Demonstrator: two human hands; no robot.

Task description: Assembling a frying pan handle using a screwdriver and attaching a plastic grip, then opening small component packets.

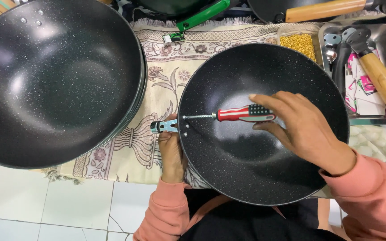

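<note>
You are driving a screw at the wall of the black speckled wok (264,178) with the red-handled screwdriver (242,114), so keep the shaft in line with the screw and press inward as you turn, or the tip is likely to slip and scratch the coating. Your right hand (302,131) is closing its fingers around the screwdriver handle from above, inside the bowl of the wok. Your left hand (170,149) is gripping the metal handle bracket (161,126) just outside the rim; hold it flat against the wall so the holes stay matched. The wok is resting on the patterned cloth (157,93), with the screwdriver tip touching its left wall, between your two hands.
</note>
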